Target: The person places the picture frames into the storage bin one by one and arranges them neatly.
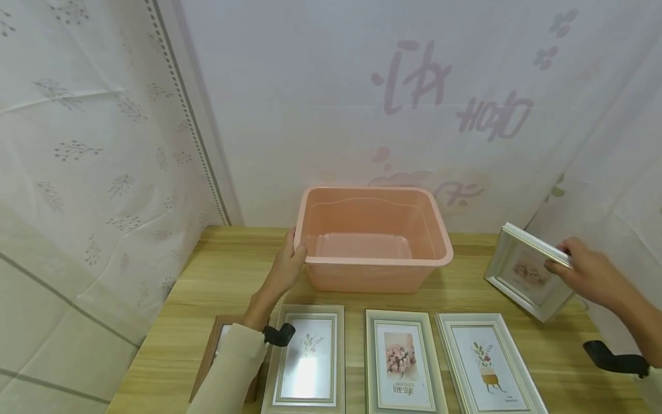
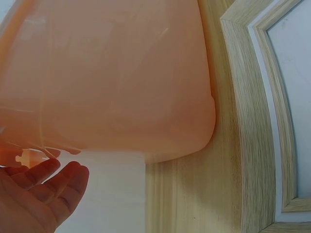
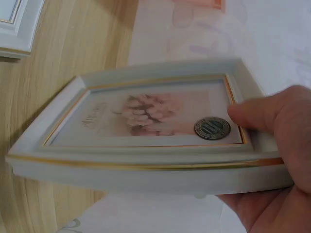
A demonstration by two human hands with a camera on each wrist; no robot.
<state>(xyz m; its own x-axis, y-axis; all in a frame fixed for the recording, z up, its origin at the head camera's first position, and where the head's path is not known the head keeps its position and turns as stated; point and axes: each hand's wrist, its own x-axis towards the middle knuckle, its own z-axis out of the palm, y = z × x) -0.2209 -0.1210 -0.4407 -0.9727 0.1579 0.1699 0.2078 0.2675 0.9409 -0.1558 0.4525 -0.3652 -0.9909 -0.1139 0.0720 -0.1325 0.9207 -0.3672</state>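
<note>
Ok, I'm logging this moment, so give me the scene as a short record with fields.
Left hand: grips the pink bin at its left rim
Right hand: holds a white frame, tilted
Front of white frame: flower picture, round badge
Surface: wooden table
Lying there, left to right: brown frame, partly hidden; glare-lit frame; "free style" frame; potted-plant frame

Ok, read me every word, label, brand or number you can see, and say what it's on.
"free style": on the pink-flower frame on the table; smaller print above, unreadable.
Potted-plant frame: print too small.
Raised frame: print too blurred.
Badge on it: lettering too blurred.
Backdrop: large lettering, too unclear to read.
</note>
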